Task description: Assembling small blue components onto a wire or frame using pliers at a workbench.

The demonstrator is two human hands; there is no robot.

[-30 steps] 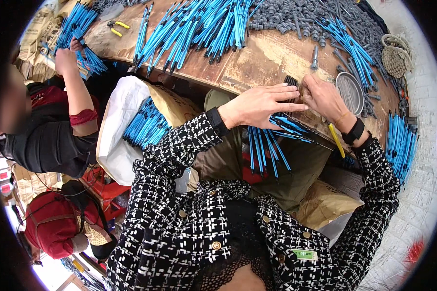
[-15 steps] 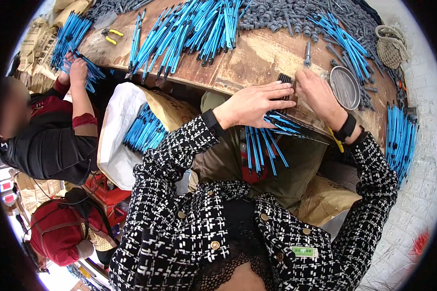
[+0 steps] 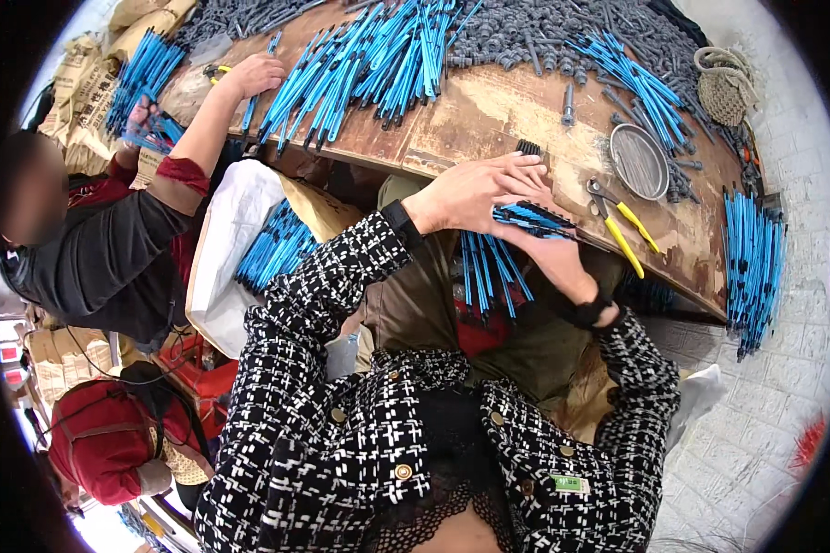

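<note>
Fingers of the left hand (image 3: 461,195) are clamped on blue rods (image 3: 524,217) mid-frame. The right hand (image 3: 546,251), its grip hidden, has been brought in, apparently for steadying.

Super bright blue, black-tipped thin plastic sticks (image 3: 529,217), loud yellow-handled metal pliers (image 3: 625,247), plus a black-and-white checked woven jacket (image 3: 295,415).

Scene is brightly, fairly evenly lit w/ whitish light; its source can't be seen. The surface (image 3: 475,120) is well exposed, & detail in the fingers (image 3: 515,173) is rendered reasonably crisp. At far R the white brick wall (image 3: 756,419) is shown v. pale; btm L corner is partly blown out. Deep shadow is cast under the surface edge. A co-worker's head (image 3: 33,189) is blurred. Straight edges are bent near the rim; corners are lost to black.
</note>
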